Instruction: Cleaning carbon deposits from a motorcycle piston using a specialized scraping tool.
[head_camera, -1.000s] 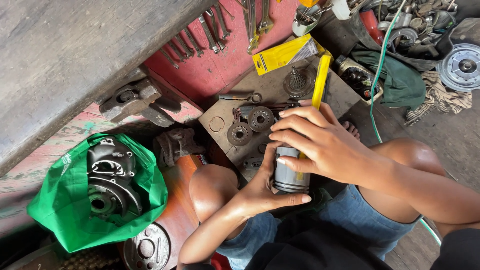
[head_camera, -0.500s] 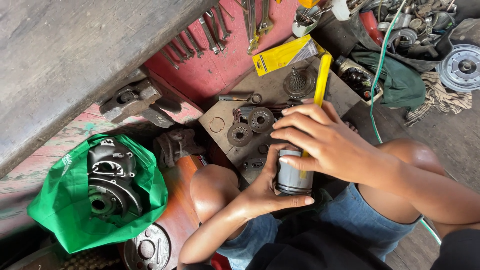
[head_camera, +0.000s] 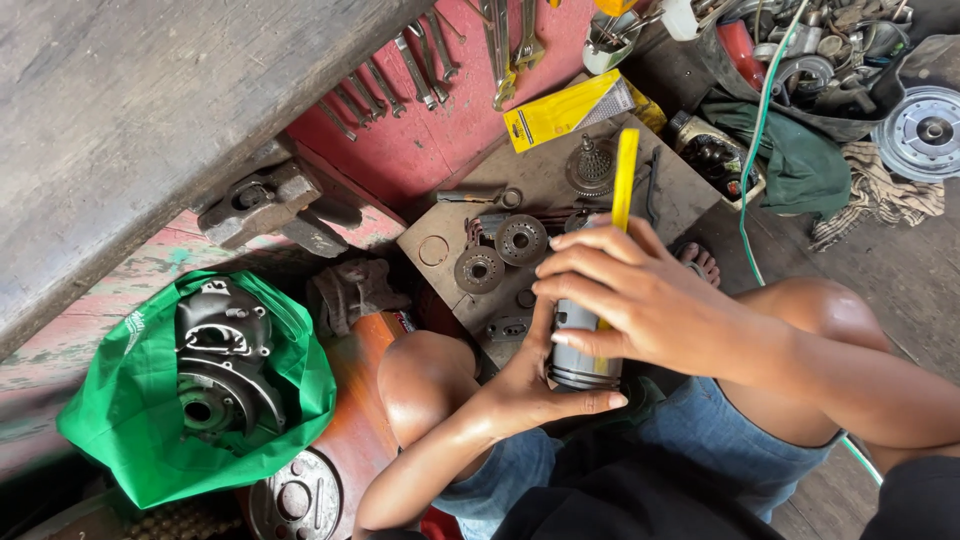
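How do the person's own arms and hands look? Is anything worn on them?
Both arms are bare to the frame edge, with no sleeves showing. The left hand and right hand wear no gloves, and I see no rings, watch or bracelet. Fingernails are short and unpainted.

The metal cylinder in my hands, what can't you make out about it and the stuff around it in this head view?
- Metal cylinder: its top is hidden by the right hand; the left hand hides its base.
- Yellow tool: its lower end is behind the right hand.
- Wrenches: tops cut off by the picture's upper edge.
- Engine casing: partly wrapped by the green bag.
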